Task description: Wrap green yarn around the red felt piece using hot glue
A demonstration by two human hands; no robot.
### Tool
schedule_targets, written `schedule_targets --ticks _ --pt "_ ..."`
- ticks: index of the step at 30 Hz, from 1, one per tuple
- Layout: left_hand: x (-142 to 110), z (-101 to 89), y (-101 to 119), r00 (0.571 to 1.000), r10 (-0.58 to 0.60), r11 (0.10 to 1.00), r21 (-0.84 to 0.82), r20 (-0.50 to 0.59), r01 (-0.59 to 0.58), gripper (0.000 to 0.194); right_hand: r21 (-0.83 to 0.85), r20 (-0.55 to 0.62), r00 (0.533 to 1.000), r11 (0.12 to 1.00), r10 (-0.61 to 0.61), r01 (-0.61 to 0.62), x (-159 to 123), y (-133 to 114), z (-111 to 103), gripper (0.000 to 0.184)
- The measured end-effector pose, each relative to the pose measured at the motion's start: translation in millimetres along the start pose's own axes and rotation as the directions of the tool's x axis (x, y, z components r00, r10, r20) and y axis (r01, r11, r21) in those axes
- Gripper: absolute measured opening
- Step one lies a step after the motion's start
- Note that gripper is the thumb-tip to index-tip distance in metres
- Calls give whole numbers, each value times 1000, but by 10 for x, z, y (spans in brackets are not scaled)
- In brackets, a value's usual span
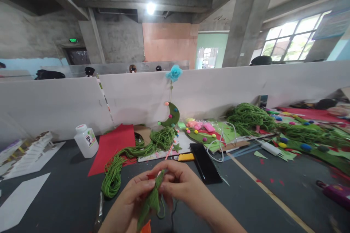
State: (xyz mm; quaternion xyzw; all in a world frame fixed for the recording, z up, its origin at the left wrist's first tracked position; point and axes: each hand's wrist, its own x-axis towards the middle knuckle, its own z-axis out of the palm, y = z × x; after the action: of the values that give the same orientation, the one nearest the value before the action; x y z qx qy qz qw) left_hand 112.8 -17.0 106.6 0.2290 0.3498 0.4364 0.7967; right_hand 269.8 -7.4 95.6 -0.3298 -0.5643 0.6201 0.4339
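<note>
Low in the middle, my left hand [138, 191] is closed around a folded piece of green felt [153, 200]. My right hand [182, 180] pinches the felt's upper edge from the other side. A strand of green yarn [163, 209] hangs in a loop below the fingers. A thin red-and-white striped stick [169, 151] rises just beyond the fingertips; whether a hand grips it I cannot tell. A bit of red shows between the fingers. Behind the hands stands a green felt moon [172, 115] dotted with pompoms, and a blue flower [174, 73] is above it.
Green yarn [113, 174] lies by red felt [117, 142] and a white bottle [86, 142]. A black phone [206, 164], yellow cutter [186, 157] and white cable [218, 145] are to the right. More yarn [248, 118] and felt scraps spread farther right. A white partition [131, 94] bounds the table.
</note>
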Motion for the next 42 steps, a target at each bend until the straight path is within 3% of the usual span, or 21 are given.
schedule_targets --ticks 4,9,12,17,24,27,29,31,34,42 --pt "42 -35 2 994 -61 998 13 92 60 12 -68 -85 995 997 -48 42 -35 -14 49 42" --pt "63 -89 -11 972 -107 994 14 210 106 12 -211 -100 990 975 -96 73 -85 -57 100 14" --pt "90 -125 -19 963 -121 993 20 242 119 11 -226 -118 989 972 -94 66 -85 -63 111 9" --pt "147 -151 -32 957 -133 991 54 258 123 9 -176 -126 991 984 -45 22 -52 -50 121 5" --pt "240 -174 -84 974 -102 994 61 202 91 14 -200 -255 967 979 -5 -48 44 5 77 7" --pt "272 -177 -75 991 -27 997 73 132 18 12 -224 -283 959 971 21 -87 66 8 38 10" --pt "288 -171 -68 994 104 987 121 35 -108 15 -240 -313 949 964 34 -114 78 2 12 14" --pt "301 -160 -72 965 261 940 234 -27 -248 21 -250 -339 940 959 45 -136 87 -5 -6 15" --pt "317 -141 -101 919 395 853 372 -4 -365 20 -254 -344 937 954 63 -157 83 -24 -9 17" --pt "264 -142 -123 941 337 894 317 -13 -316 22 -250 -174 980 958 97 -140 -45 -201 -45 10"
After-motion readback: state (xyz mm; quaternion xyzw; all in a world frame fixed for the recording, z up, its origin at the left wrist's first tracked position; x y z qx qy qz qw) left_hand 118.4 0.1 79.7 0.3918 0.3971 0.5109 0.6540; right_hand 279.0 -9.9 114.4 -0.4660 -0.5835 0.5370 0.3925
